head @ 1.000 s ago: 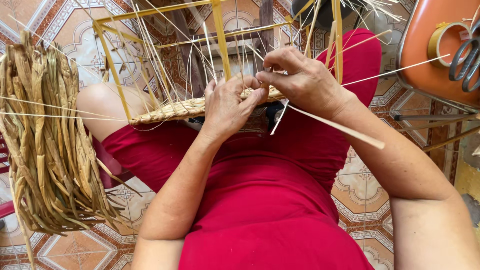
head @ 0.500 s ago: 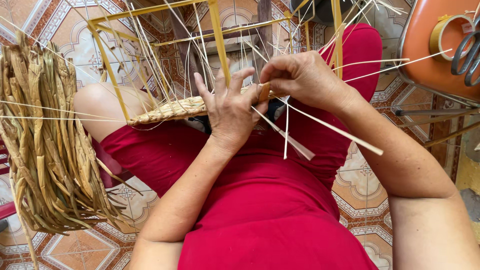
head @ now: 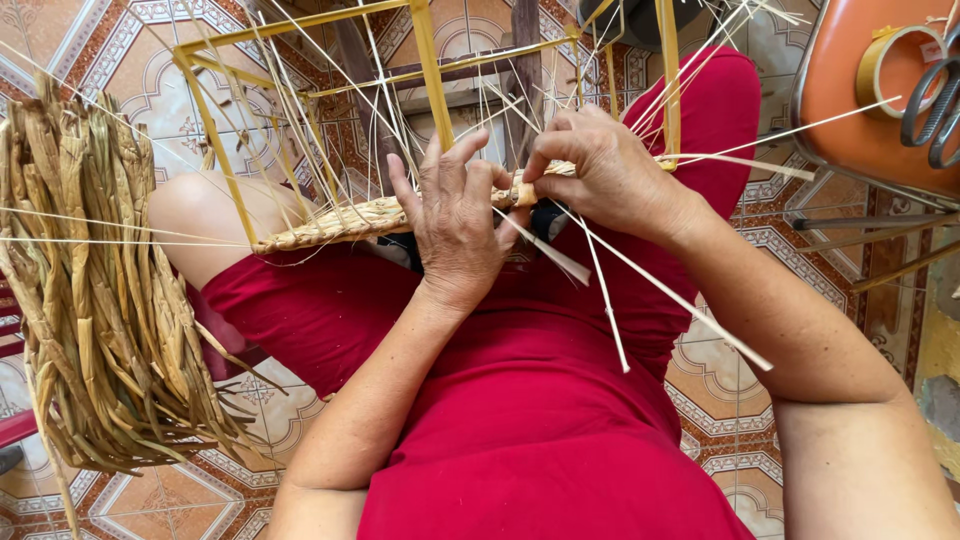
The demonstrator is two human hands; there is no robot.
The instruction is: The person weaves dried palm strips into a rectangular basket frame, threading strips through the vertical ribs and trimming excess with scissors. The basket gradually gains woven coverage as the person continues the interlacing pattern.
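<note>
Weave just begun: one low woven band (head: 380, 218) done, frame (head: 430, 70) above bare.
Your left hand (head: 455, 225) rests fingers spread on the band; right hand (head: 600, 170) pinches its end, loose strands (head: 600, 290) below.

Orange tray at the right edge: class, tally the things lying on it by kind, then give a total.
Roll of tape: 1
Pair of scissors: 1
Total on the orange tray: 2
</note>
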